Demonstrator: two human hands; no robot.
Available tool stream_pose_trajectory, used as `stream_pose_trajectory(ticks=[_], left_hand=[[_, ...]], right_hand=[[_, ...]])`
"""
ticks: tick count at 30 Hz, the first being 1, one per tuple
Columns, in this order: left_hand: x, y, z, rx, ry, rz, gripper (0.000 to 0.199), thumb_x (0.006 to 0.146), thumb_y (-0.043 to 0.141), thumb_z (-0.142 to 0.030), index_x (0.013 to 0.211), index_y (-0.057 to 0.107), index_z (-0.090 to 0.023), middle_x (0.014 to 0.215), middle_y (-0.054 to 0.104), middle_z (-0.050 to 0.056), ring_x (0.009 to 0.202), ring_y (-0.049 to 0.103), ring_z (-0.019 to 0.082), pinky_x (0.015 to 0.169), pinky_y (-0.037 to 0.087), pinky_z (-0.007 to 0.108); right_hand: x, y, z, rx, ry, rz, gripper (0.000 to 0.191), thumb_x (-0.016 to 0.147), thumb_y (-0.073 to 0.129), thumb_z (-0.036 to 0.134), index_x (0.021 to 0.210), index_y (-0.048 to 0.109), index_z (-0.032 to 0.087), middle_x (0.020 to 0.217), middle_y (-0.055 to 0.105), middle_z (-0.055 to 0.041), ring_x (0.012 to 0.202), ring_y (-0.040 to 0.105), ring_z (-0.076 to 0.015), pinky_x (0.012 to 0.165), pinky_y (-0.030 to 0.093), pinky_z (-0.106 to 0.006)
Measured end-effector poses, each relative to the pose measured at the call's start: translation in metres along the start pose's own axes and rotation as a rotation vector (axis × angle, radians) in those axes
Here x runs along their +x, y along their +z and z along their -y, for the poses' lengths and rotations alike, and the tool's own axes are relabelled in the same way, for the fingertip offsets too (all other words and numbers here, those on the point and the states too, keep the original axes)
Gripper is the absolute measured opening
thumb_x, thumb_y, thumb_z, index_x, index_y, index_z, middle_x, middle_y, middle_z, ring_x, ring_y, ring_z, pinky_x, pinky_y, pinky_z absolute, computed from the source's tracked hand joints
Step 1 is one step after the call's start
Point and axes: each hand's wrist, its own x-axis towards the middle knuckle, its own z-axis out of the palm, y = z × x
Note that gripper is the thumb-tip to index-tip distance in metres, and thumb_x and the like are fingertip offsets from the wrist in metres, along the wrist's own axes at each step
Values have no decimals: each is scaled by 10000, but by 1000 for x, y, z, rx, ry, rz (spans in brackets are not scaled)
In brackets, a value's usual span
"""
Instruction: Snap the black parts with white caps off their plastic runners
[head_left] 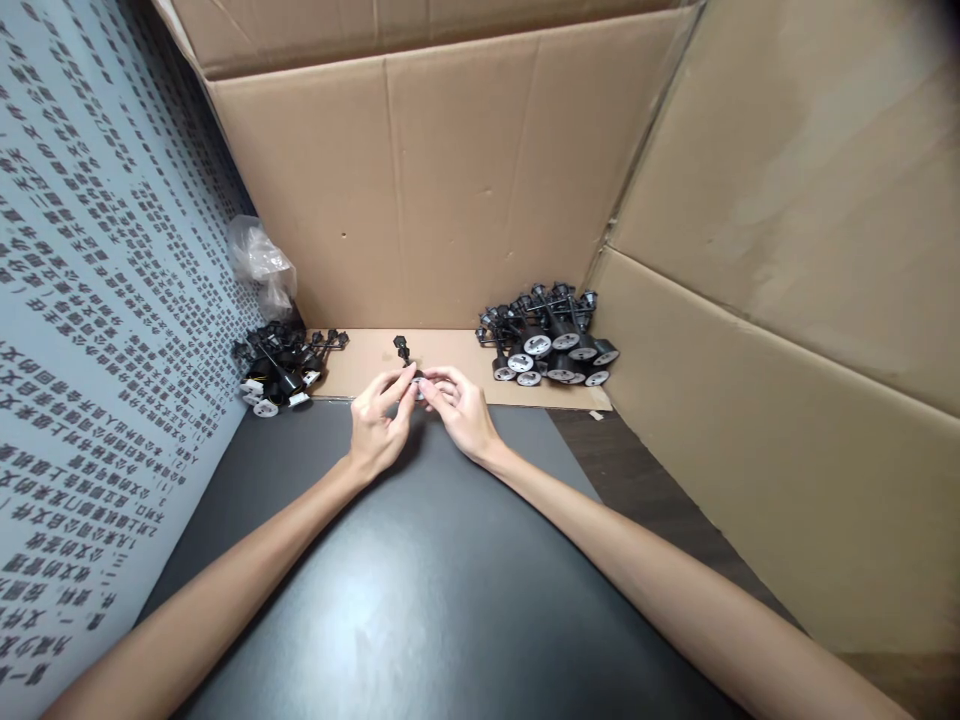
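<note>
Near the far edge of the dark mat, both hands meet around one small black miniature street lamp [402,349]. Its lantern-shaped head points away from me, and its base with a pale underside [418,384] faces me between my fingertips. My left hand [380,420] has thumb and fingers closed on the base from the left. From the right, my right hand [463,415] pinches the same base, thumb on the pale underside. My fingers cover much of the base, so its details are hidden.
A jumbled heap of similar black lamps [281,365] lies at the left. More lamps are stacked at the right, white-bottomed bases [537,346] facing me. A crumpled clear plastic bag [259,255] is behind the left heap. Cardboard walls [450,190] stand behind and right; a printed sheet [90,300] borders the left.
</note>
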Motion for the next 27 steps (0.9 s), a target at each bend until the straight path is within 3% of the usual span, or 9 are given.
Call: stream_pose_trajectory(ticks=[10, 27], left_hand=[[-3, 0, -2, 43, 58, -21, 277, 951, 529, -222, 1180, 682, -185, 1035, 704, 80, 892, 687, 137, 824, 575, 251], [0, -1, -4, -94, -46, 19, 325, 975, 493, -279, 1257, 635, -202, 1111, 686, 85, 1007, 663, 159, 904, 555, 312]], right_hand=[[-5, 4, 4, -97, -58, -35, 359, 832, 640, 519, 965, 597, 188, 956, 672, -79, 788, 657, -177, 746, 547, -340], [-6, 8, 8, -87, -24, -60, 369, 842, 622, 537, 1000, 579, 207, 928, 666, -55, 815, 647, -172, 724, 536, -306]])
